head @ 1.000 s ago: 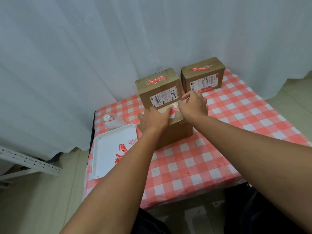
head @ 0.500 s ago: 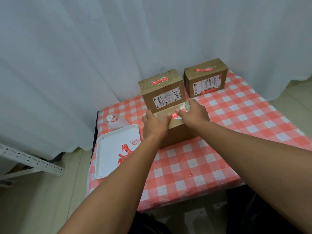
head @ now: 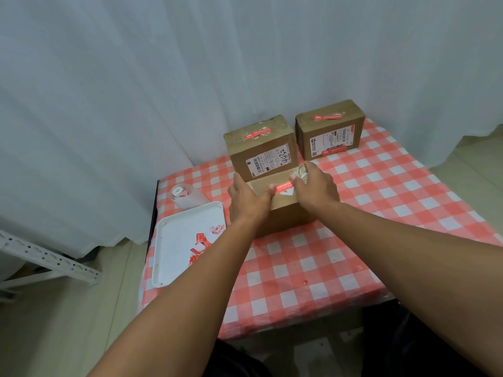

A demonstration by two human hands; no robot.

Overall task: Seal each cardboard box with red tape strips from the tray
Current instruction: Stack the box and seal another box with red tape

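Three cardboard boxes stand on the checked table. On the nearest box (head: pixel 285 213), both hands rest on its top. My left hand (head: pixel 249 198) grips the box's left side with the thumb pressed on the top. My right hand (head: pixel 314 187) lies over the right part, its fingers on a red tape strip (head: pixel 283 188) that lies across the top. Behind it, the middle box (head: pixel 261 156) has a red strip on its top. The far right box (head: pixel 330 131) has red strips on its top and front. The white tray (head: pixel 174 240) at the left holds several loose red strips (head: pixel 200 244).
A roll of red tape with white backing (head: pixel 182 195) lies behind the tray. The red-and-white checked tablecloth (head: pixel 353 240) covers the small table. A white curtain hangs behind. A white metal rack (head: pixel 49 262) stands on the floor at the left.
Both hands have stayed on the nearest box, pressing the red strip down; the right hand's fingers slid along the strip. The view tilted slightly, so the boxes sit lower in frame.
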